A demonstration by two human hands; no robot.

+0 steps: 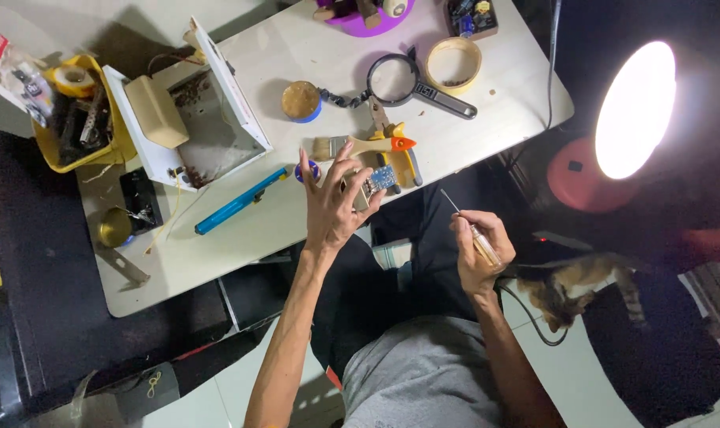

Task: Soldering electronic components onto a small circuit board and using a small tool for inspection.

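Left hand [332, 208] fingers spread, pinching small circuit board [378, 180] above surface [241, 230]. Right hand [479, 250] clenched round screwdriver [472, 230].

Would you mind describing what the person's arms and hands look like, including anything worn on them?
Both arms are bare from wrist to above the elbow and look slim. The left hand and right hand wear no gloves, and no watch, ring or bracelet can be made out. No sleeve shows on either arm; a grey shirt covers the torso.
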